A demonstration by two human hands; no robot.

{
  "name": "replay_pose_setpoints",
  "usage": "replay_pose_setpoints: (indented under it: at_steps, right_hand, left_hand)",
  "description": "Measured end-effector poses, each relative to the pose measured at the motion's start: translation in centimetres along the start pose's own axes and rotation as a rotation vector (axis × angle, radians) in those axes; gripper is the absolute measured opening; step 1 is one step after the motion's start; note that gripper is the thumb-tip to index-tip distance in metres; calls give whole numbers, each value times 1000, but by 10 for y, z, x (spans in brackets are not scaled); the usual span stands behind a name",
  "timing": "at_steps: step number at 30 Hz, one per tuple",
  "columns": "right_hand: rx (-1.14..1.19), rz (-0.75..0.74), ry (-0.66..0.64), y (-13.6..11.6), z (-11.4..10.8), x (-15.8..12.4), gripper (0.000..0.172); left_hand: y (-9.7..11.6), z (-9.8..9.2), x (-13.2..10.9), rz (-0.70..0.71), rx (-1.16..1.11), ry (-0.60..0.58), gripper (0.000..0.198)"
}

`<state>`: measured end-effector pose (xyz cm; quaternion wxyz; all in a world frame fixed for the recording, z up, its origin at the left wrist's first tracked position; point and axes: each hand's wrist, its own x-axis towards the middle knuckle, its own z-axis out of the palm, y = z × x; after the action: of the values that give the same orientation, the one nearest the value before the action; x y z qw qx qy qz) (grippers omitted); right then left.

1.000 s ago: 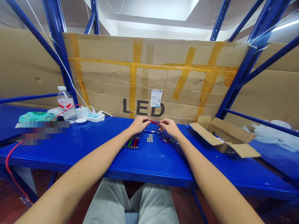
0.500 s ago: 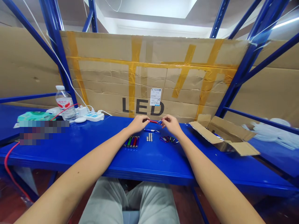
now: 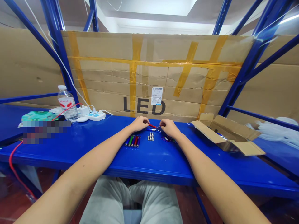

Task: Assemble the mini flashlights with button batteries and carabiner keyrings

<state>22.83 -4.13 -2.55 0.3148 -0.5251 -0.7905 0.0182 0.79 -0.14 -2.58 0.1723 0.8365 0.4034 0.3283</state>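
Observation:
At the back of the blue table, my left hand [image 3: 139, 123] pinches one end of a slim red metal tube, like a mini flashlight [image 3: 152, 126]. Its other end reaches my right hand [image 3: 168, 127], whose closed fingers grip a small carabiner clip [image 3: 159, 127] there; the fingers partly hide the clip. Just below the red tube lies a blue mini flashlight [image 3: 153, 130] with a clip. Nearer to me are small silver button cells [image 3: 150, 136] in rows. Several coloured tubes [image 3: 132, 141] stand side by side left of them, and coloured carabiners [image 3: 166, 139] lie under my right wrist.
An open cardboard box [image 3: 224, 137] sits on the right. To the left are a water bottle [image 3: 67, 104], a power strip [image 3: 96, 116] with cables and a green packet [image 3: 39, 115]. A large cardboard sheet [image 3: 105, 84] rises behind the table [image 3: 151, 158].
Both hands have come down a little with the red flashlight, which now tilts lower toward my right hand, close above the blue one. The view has shifted slightly.

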Motion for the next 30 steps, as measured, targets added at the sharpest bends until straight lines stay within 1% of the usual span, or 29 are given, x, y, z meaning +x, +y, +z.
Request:
replay_pose_setpoints:
  at_steps: [5,10,14,19,22,26,28,30]
  right_hand:
    - [-16,-4,-46,-2,1,-2,18]
    - [49,36,-125,-1,1,-5,17]
    - [98,54,-157,-2,2,-7,11]
    - [87,40,-186,-4,2,-7,7]
    - [94,34,-189,-5,2,-7,10]
    - [97,54,-194,-7,3,-7,23]
    - [81,54,-198,-8,3,-7,23]
    - [62,37,-201,-9,3,-7,19]
  left_hand:
    - [0,-1,-1,-25,-28,-64,15]
    - [-3,-1,-1,-40,-28,-103,18]
    - [-5,0,-1,-37,-35,-134,18]
    - [-3,-2,-2,-40,-78,-205,20]
    - [-1,-2,-3,-30,-80,-221,24]
    - [-1,-2,-3,-17,-24,-218,23]
    - [-1,-1,-2,-16,5,-227,23]
    - [-1,-2,-2,-25,22,-240,24]
